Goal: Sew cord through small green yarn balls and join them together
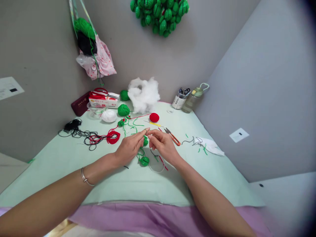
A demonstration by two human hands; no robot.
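Over the middle of the table, my left hand (130, 146) has its fingers pressed together around a small green crocheted piece (145, 141), which shows partly below the fingertips. Close against it, my right hand (160, 143) pinches with thumb and forefinger; what lies in that pinch is too small to make out. A loop of white yarn (158, 171) hangs beneath the hands. Just below them sits a round green crocheted piece (144, 161) with a dark line, and a green strand beside it. Orange-handled snips (174, 137) lie right of my right hand.
Behind are green yarn balls (123, 110), a white ball (109, 116), a red ball (154, 117), white stuffing (143, 95) and a yellow crochet hook (155, 124). Tangled black yarn (74, 126) lies left. A pen cup (180, 99) and bottle (194, 98) stand back right.
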